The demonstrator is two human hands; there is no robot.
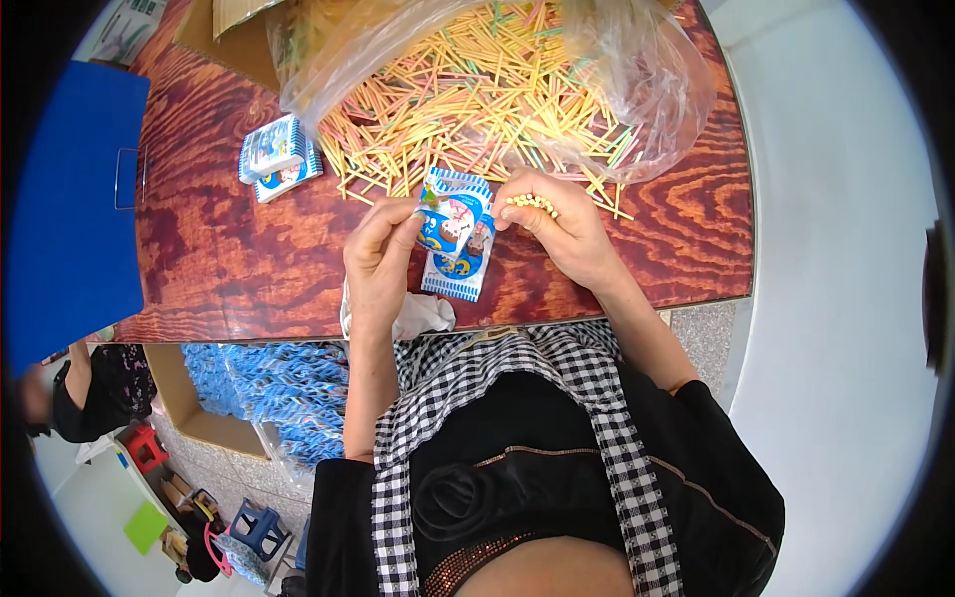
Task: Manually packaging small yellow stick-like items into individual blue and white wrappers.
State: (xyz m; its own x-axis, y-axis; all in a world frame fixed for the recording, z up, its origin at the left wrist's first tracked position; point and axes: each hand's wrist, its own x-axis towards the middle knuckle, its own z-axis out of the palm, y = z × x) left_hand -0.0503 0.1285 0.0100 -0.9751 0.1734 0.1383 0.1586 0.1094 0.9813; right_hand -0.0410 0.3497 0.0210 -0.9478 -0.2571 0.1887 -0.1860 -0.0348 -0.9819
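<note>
My left hand (pixel 380 254) is closed, thumb and fingers pinching the left edge of a small blue-and-white packet (pixel 458 214). A second packet of the same kind (pixel 460 281) lies partly beneath it on the table. In my right hand (pixel 572 239) is a small bundle of thin pale-yellow sticks (pixel 532 203), their ends showing above the curled fingers. The right thumb and fingertips are close to the packet's right edge; whether they touch it I cannot tell. Just beyond both hands spreads a big heap of thin yellow, pink and green sticks (pixel 468 109).
A clear plastic bag (pixel 671 95) surrounds the heap, beside a cardboard box (pixel 234 45). More packets (pixel 274 149) lie stacked at left on the red wood-grain table (pixel 657 249). White cloth (pixel 423 313) lies by my left wrist. Below stands a carton of blue packets (pixel 284 393); another person (pixel 99 393) is at left.
</note>
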